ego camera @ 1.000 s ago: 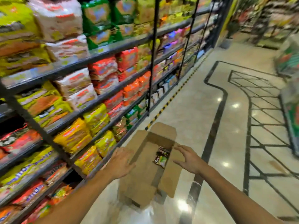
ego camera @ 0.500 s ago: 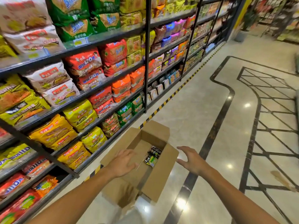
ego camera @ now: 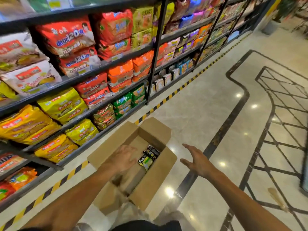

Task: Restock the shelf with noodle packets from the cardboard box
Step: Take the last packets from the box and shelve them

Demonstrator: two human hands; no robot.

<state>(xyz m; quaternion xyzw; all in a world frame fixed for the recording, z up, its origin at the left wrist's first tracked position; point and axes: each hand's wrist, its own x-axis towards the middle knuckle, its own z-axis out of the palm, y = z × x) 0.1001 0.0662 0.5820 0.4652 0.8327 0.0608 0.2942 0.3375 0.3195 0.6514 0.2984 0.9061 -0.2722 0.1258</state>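
Note:
An open cardboard box (ego camera: 155,179) stands on the floor beside the shelf (ego camera: 100,104), flaps spread. Inside, at its far right corner, lie dark noodle packets (ego camera: 148,157) with yellow-green print. My left hand (ego camera: 123,160) reaches down into the box, fingers spread, just left of the packets and holding nothing. My right hand (ego camera: 196,161) hovers open to the right of the box, above the floor, palm turned toward it. The shelf on the left is packed with red, orange, yellow, green and white noodle packs.
A yellow-and-black striped strip (ego camera: 168,97) runs along the shelf's foot. Glossy marble floor (ego camera: 208,104) with dark inlaid lines stretches right and ahead. A black upright post (ego camera: 155,52) divides the shelf bays. More shelving continues far up the aisle.
The view has dropped closer to the box and shelf. My left hand has gone deeper into the box toward the packets; my right hand has drifted right, away from the box's edge.

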